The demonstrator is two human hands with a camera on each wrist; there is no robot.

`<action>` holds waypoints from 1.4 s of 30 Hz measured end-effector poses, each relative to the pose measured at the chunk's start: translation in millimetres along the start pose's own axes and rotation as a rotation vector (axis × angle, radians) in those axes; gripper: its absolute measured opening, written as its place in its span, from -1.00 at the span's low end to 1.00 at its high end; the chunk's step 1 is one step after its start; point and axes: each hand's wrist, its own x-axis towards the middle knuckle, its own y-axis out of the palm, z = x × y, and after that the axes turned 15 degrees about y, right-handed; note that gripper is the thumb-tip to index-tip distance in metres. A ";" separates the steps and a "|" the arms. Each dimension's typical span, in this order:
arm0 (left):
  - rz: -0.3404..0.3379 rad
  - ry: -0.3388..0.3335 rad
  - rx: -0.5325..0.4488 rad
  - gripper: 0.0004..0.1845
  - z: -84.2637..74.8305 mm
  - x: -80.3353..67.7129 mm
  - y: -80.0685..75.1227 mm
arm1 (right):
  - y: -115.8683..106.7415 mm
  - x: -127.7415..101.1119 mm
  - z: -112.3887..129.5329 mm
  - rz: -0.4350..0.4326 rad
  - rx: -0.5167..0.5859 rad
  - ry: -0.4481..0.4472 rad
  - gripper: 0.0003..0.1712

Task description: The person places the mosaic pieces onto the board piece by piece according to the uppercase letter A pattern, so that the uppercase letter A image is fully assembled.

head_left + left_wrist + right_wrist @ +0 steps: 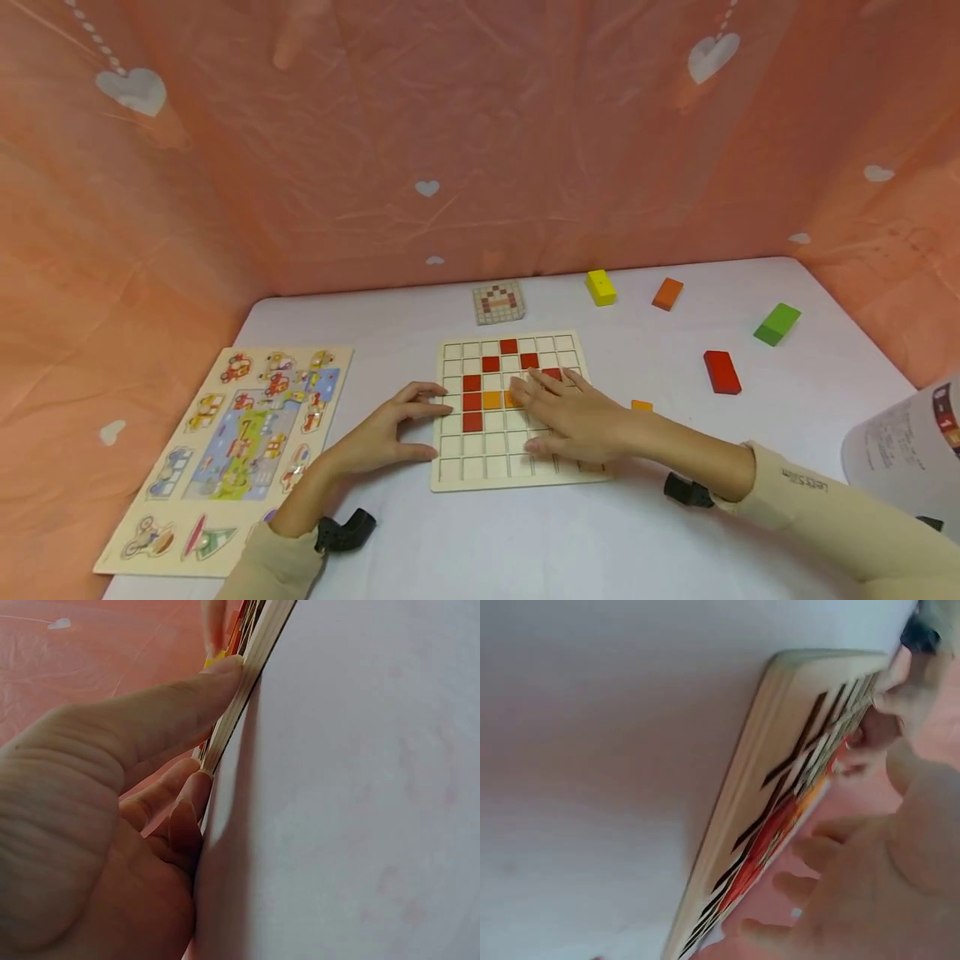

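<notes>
grid board: cream, red/orange tiles (stepped) | loose blocks: yellow, orange, green, red

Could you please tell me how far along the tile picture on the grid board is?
Partly done: red tiles and an orange tile sit in the grid board. In hand: the left hand steadies the board's edge while the right hand rests over its middle. Left: most cells remain empty, compared with the pattern card.

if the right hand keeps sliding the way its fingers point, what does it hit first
Probably the orange tile on the grid board: the right hand lies flat with fingertips pointing left, just beside it. The red tiles follow.
</notes>
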 end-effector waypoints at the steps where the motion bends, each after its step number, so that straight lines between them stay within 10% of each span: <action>1: 0.000 0.000 0.004 -0.42 -0.5 -0.1 0.0 | -1.4 -1.6 -4.8 -0.020 0.057 0.011 -0.09; 10: 0.002 0.005 -0.004 -0.43 -1.2 0.4 0.6 | -13.2 -28.3 -76.3 -0.064 0.627 0.166 -0.31; 42: 0.006 -0.002 -0.014 -0.43 -0.3 -0.4 -0.8 | -7.9 -45.5 -91.7 -0.086 0.551 0.154 -0.71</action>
